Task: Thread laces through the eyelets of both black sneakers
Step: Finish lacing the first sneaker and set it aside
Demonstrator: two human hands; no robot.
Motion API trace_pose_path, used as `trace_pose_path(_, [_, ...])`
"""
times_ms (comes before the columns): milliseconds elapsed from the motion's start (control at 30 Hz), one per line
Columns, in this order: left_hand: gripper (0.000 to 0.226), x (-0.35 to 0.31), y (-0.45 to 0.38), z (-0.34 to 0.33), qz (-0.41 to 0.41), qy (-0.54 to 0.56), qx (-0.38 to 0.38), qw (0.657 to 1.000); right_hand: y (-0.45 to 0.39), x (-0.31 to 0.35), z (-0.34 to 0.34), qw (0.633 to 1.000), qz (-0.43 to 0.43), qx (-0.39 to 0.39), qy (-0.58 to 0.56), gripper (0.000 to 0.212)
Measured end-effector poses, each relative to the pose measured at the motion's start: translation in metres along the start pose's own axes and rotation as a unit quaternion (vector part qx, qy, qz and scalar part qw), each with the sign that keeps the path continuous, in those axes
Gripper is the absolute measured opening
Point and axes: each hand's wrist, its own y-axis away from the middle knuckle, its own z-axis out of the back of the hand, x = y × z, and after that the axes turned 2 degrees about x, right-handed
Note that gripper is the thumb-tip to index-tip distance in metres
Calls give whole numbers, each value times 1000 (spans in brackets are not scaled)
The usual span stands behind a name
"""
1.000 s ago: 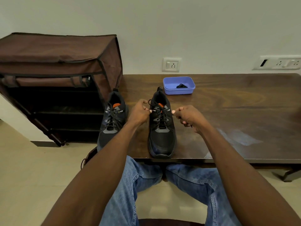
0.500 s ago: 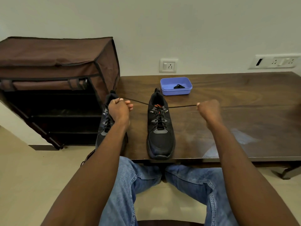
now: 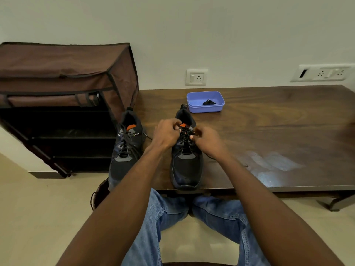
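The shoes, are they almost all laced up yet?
Nearly, it looks like. The left sneaker already has its lace crisscrossed up to the orange tongue. Both hands, left hand and right hand, are pinching the lace at the top eyelets of the right sneaker. What's left seems to be finishing that top part. The purple tray has something small and black in it; I can't tell what.

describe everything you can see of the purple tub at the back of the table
The purple tub is a shallow, rounded-rectangle container that looks like plastic, open on top with no lid in view. It sits flat on the dark wooden table near the wall, just beyond the heel of the right-hand sneaker. A small bundle of black lace lies inside. Neither hand touches it.
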Motion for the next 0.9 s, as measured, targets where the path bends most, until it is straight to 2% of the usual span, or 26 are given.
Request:
trace_pose_path(133, [19, 4, -1, -2, 18, 22, -8, 1000, -3, 4, -10, 999, -7, -34, 22, 9])
trace_pose_path(200, [19, 4, 0, 0, 29, 25, -34, 999, -3, 2, -7, 998, -18, -49, 31, 18])
trace_pose_path(300, [15, 7, 1, 8, 71, 68, -129, 987, -6, -4, 6, 994, -52, -97, 25, 25])
trace_pose_path(400, [14, 13, -2, 17, 135, 113, -227, 958, -7, -13, 26, 986, -104, -133, 6, 19])
trace_pose_path(533, [13, 17, -3, 15, 156, 106, -223, 956, -3, -17, 32, 983, -136, -118, 12, 21])
trace_pose_path(600, [14, 17, -3, 15, 167, 71, -241, 953, -2, -16, 32, 988, -140, -69, -2, 18])
trace_pose_path(633, [15, 18, -1, 15, 179, 64, -249, 949, -1, -15, 34, 990, -136, -16, -18, 17])
trace_pose_path(733, [18, 12, 5, 19, 197, 128, -220, 947, 13, -7, 47, 969, -104, 222, -6, 13])
trace_pose_path(800, [40, 8, 9, 21, 187, 152, -174, 955, 21, -3, 53, 929, -85, 353, 73, 10])
trace_pose_path(867, [71, 5, 13, 20, 200, 121, -120, 965, 17, -8, 53, 904, -78, 376, 187, 11])
trace_pose_path(900, [79, 4, 14, 18, 207, 87, -107, 969, 11, -13, 51, 909, -80, 342, 227, 11])
